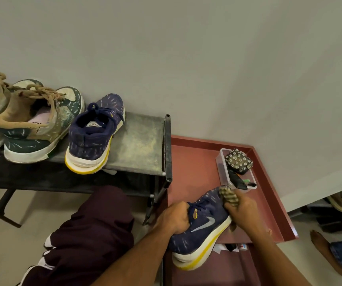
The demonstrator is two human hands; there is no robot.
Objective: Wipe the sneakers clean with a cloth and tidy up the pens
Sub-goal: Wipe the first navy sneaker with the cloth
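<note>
While the left hand [174, 219] grips a navy sneaker [203, 230] by its collar over the red tray's [193, 157] near edge, the right hand [242, 211] pinches a striped cloth [229, 196] against its toe: wiping is underway. The second navy sneaker [95, 133], left of the tray, and the pens [246, 181] in the clear box [221, 168] on the tray seem not yet done.

You face a plain grey wall [186, 48]; a dark metal rack [141, 141] stands beside a red-brown surface [193, 162] on pale floor [11, 244].
</note>
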